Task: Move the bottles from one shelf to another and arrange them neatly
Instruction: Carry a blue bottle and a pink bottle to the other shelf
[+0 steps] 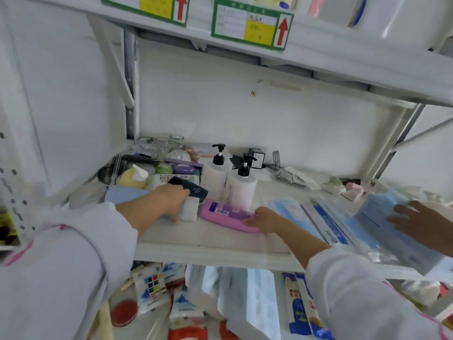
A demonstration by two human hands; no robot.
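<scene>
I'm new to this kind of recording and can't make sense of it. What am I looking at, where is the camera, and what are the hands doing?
There is no machine here: a person in white sleeves works with bare hands. The one picture comes from a camera on their head, looking forward and down at a white shelf.

The left hand grips a dark tube beside a white block. The right hand rests on the end of a pink bottle lying flat; whether it grips it is unclear. Behind stand two white pump bottles, with a yellow bottle and jars further left. Blue packs lie to the right, where another person's hand touches them.
</scene>
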